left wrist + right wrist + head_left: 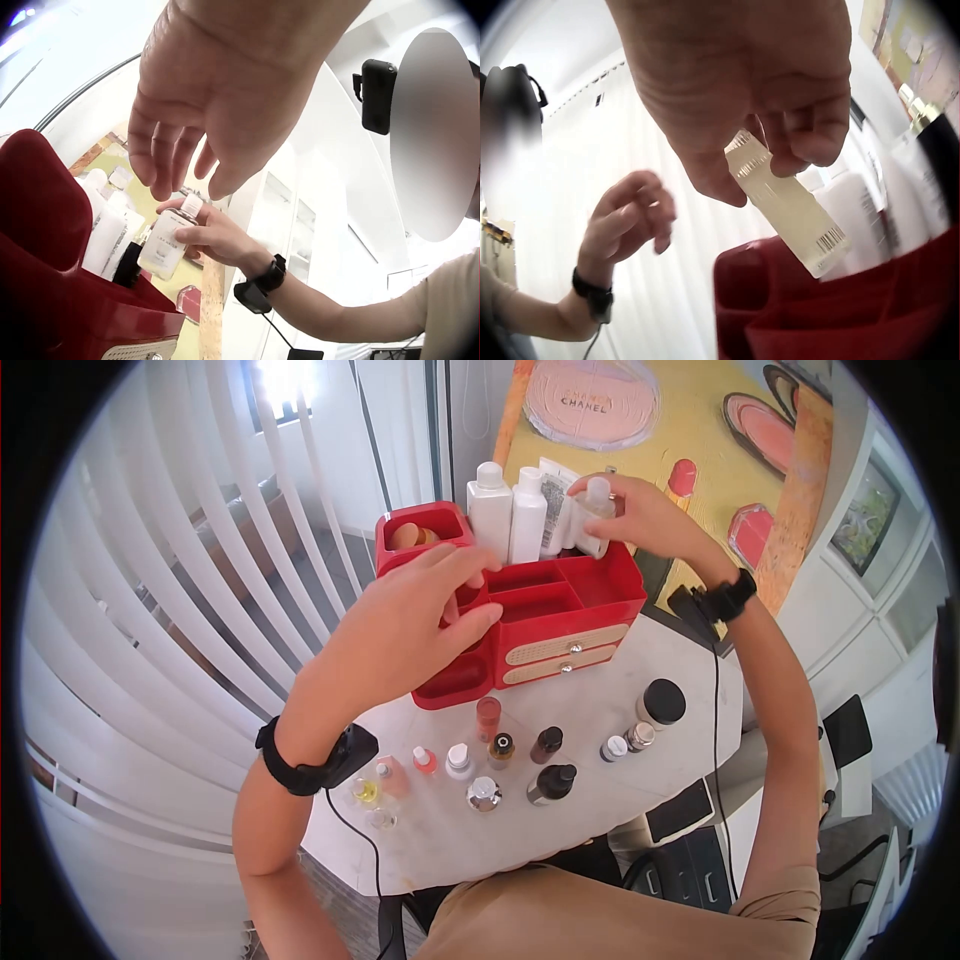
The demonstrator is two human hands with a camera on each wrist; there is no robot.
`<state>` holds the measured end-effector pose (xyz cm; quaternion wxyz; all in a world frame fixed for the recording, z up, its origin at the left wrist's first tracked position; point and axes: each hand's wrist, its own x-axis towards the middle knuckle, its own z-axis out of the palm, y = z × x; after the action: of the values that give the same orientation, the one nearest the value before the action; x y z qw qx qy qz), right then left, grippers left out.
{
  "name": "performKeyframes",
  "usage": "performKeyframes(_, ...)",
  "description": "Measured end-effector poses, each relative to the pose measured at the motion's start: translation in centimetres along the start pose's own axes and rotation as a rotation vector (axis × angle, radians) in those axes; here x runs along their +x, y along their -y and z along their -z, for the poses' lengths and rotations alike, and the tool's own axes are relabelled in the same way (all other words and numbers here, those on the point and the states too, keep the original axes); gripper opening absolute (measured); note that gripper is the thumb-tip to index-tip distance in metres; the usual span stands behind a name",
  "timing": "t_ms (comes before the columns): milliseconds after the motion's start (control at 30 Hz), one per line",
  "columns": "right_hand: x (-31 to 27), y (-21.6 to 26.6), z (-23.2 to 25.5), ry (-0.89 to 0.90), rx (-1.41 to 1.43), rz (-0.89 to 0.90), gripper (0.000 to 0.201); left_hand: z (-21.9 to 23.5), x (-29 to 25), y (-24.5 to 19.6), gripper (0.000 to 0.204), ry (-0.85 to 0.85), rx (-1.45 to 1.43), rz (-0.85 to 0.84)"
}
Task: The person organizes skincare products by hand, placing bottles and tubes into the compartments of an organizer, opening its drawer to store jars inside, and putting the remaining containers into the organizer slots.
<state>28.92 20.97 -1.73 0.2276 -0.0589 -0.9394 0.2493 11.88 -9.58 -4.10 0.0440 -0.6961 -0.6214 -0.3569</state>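
My right hand pinches a clear bottle with a pale cap between thumb and fingers. It holds the bottle over the back right of a red cosmetics organizer, and in the right wrist view the bottle tilts, its base near the red rim. My left hand hovers over the organizer's left side with fingers loosely bent and nothing in them, hiding part of the compartments below. Along the organizer's back row stand two white bottles and a white tube, left of the held bottle.
Several small bottles, including a black-capped bottle, and a black-lidded jar stand on the white table in front. Tan round items sit in the back left compartment. A makeup painting leans behind; blinds hang left.
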Motion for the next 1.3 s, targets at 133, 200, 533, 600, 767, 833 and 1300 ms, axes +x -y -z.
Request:
performKeyframes(133, 1.6, -3.1, 1.1, 0.003, -0.084, -0.082, 0.042, -0.1, -1.3, 0.4, 0.032, 0.07, 0.011, 0.091)
performKeyframes(200, 1.9, -4.2, 0.7, 0.05, -0.09, -0.118, 0.043, 0.1, -1.9, 0.4, 0.034, 0.101, 0.011, 0.12)
performKeyframes(533, 1.3, -4.7, -1.0, -0.127, -0.196, -0.048, 0.044, 0.4, -3.4, 1.4, 0.035, 0.167, 0.07, 0.205)
performKeyframes(600, 1.4, -5.4, -1.0, -0.135, -0.292, 0.058, 0.042, 0.2, -3.4, 1.7, 0.033, 0.172, 0.04, 0.218)
performKeyframes(767, 0.5, -3.9, -2.2, -0.208, -0.485, 0.128, 0.028, 0.1, -3.8, 1.9, 0.029, 0.172, 0.023, 0.207)
performKeyframes(833, -0.3, -1.8, -2.3, -0.165, -0.458, 0.048, 0.025, 0.1, -4.0, 2.2, 0.028, 0.179, 0.027, 0.215)
performKeyframes(1300, -11.2, 2.3, -7.5, 0.374, -0.367, -0.098, 0.037, -2.1, -3.5, 3.3, 0.02, 0.268, -0.026, 0.134)
